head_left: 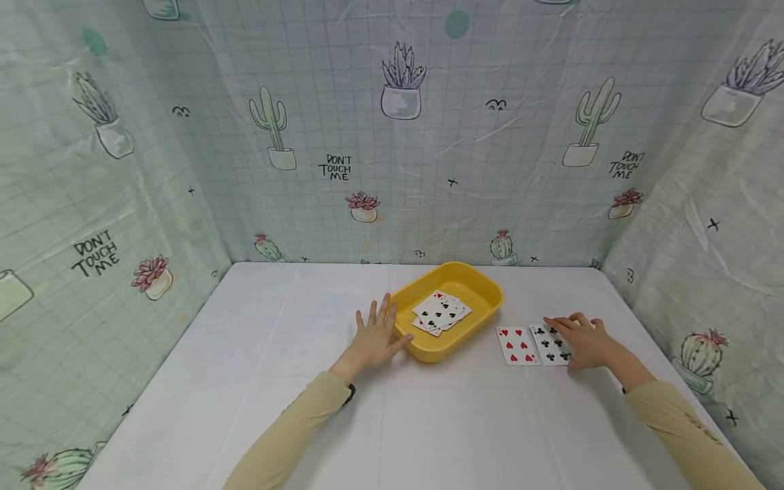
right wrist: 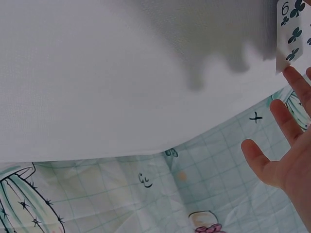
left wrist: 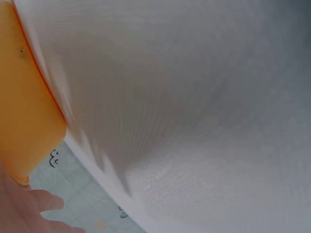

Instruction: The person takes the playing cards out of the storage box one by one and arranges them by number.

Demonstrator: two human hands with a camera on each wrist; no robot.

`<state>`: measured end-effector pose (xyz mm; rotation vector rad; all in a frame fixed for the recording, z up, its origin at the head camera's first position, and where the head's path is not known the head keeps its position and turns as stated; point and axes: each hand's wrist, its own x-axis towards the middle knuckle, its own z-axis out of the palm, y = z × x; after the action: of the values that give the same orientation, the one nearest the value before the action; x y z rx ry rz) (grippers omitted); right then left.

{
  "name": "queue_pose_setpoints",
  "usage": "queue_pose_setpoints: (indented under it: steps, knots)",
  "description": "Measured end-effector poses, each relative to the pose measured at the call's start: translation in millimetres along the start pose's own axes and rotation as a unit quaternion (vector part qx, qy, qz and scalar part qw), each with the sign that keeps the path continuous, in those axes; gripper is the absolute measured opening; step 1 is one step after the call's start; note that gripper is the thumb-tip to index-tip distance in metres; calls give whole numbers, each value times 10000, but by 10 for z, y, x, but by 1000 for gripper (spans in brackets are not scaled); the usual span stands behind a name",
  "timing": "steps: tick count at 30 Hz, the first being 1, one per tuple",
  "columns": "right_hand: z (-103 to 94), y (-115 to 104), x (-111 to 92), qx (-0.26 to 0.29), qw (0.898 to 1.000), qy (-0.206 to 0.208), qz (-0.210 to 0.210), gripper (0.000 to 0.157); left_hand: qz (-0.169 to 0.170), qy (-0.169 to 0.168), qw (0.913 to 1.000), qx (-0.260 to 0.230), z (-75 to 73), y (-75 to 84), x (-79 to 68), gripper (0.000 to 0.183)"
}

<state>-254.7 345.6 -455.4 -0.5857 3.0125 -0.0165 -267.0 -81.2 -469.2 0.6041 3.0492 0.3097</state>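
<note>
My left hand (head_left: 370, 344) rests with spread fingers against the left end of a yellow plastic tray (head_left: 490, 309), thumb at its near side. In the left wrist view the fingers (left wrist: 46, 200) show just past the tray's end. Several playing cards (head_left: 441, 312) lie face up in a loose pile in the tray, one with spades on top. My right hand (head_left: 591, 344) spans the six of clubs (head_left: 551, 346), index fingertip at its far edge and thumb at its near right corner. Its other fingers (right wrist: 286, 121) are spread away from the card.
The six of hearts (head_left: 518, 346) lies face up just left of the six of clubs. A white table (head_left: 429, 422) carries everything. Cloth printed with cacti (head_left: 453, 143) rises behind its far edge and along both sides.
</note>
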Motion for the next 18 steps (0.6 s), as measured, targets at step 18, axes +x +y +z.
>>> queue_pose_setpoints:
  steps: [18]
  knots:
    - [-83,-70,-52,-37,9997,252,-67,88,9,24,10000,40,-9,14,-3,85]
